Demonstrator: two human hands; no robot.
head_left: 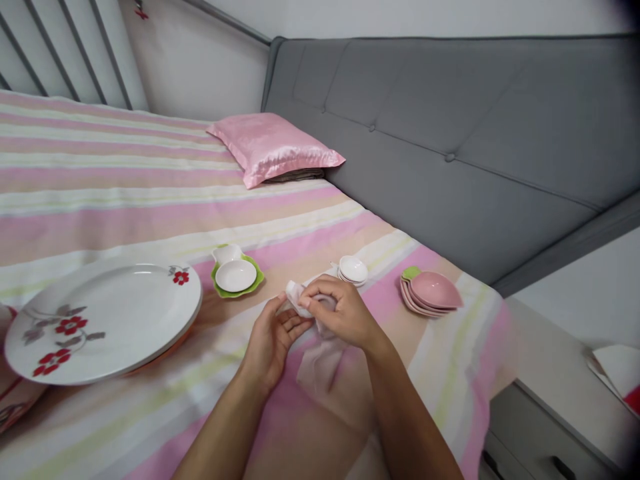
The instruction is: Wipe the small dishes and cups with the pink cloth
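Observation:
In the middle of the head view my right hand (340, 310) pinches a thin white tissue (323, 367). A bunched end of it sticks up past my fingers, and the rest hangs down over the bedspread. My left hand (273, 337) is turned palm up beside it, fingers loosely curled and apart from the thumb. Its thumb and fingertips come close to the tissue; whether they touch it is hard to tell. Just beyond my right hand sits a small stack of white dishes (353, 269), partly covered by the hand.
Left lies a stack of large oval floral plates (115, 320). Green and white small dishes (236, 275) are beyond my left hand, and stacked pink leaf-shaped dishes (435, 291) at right. A pink pillow (280, 143) lies by the grey headboard (450, 113). A nightstand (550, 413) stands beside the bed.

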